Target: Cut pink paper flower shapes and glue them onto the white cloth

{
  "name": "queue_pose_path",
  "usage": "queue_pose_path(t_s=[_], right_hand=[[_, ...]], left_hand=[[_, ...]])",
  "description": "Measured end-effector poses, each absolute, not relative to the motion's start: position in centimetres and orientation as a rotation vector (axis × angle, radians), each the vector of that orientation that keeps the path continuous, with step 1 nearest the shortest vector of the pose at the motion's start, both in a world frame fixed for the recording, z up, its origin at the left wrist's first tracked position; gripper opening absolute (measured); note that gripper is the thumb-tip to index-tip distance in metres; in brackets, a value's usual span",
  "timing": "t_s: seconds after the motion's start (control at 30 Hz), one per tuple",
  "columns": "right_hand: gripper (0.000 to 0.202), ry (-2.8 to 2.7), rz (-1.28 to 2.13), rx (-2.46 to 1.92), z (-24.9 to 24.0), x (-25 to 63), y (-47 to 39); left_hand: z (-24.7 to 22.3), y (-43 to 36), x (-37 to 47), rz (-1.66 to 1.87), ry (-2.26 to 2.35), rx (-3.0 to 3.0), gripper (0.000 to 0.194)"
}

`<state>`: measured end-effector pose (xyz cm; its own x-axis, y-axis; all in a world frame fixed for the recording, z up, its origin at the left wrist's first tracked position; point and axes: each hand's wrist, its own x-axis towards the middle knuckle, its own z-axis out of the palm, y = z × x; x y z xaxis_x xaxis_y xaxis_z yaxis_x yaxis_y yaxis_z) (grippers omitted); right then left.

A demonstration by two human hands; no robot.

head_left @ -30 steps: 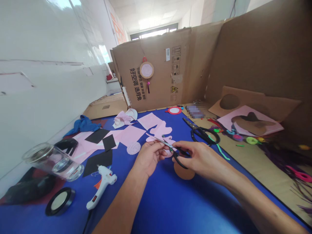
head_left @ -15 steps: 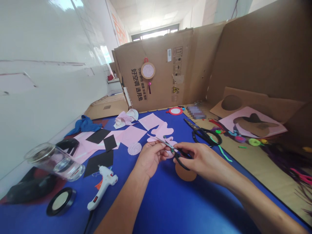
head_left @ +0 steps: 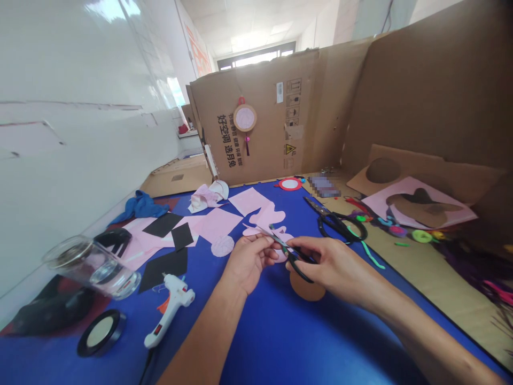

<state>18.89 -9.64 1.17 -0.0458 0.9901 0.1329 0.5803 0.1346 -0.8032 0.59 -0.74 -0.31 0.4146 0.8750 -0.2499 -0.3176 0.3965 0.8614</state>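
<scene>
My right hand (head_left: 320, 262) grips a small pair of scissors (head_left: 294, 259) with dark handles, its blades pointing up and left. Closed in a pinch, my left hand (head_left: 250, 259) holds the edge of a pink paper piece (head_left: 282, 235) at the blades. The paper has a wavy cut outline, and part of it is hidden by my fingers. Below the scissors a round brown cardboard disc (head_left: 308, 287) lies on the blue table. A pale pink paper circle (head_left: 223, 246) rests left of my left hand. Larger black scissors (head_left: 340, 224) lie to the right of the pink paper.
On the left stand a white glue gun (head_left: 170, 310), a glass of water (head_left: 96, 267) and a tape roll (head_left: 100, 332). Black paper (head_left: 164, 267) and pink sheets (head_left: 218, 224) spread across the table. Cardboard walls (head_left: 272, 117) enclose the back, with coloured trimmings (head_left: 401, 232) at right.
The view has shifted very slightly. Both hands keep nearly the same pose, with the scissors still at the pink paper.
</scene>
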Motion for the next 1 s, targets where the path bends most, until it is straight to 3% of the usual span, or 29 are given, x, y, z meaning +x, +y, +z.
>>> queue_pose_path(t_s=[0.63,1.0], right_hand=[[0.036,-1.737,0.711,-1.571,1.21,18.77,-9.65],[0.024,-1.700,0.767,-1.551,0.39,18.73,-9.52]], left_hand=[[-0.41,-0.73,0.53,0.879,0.806,0.890,0.014],[-0.37,-0.70,0.54,0.889,0.799,0.876,0.016]])
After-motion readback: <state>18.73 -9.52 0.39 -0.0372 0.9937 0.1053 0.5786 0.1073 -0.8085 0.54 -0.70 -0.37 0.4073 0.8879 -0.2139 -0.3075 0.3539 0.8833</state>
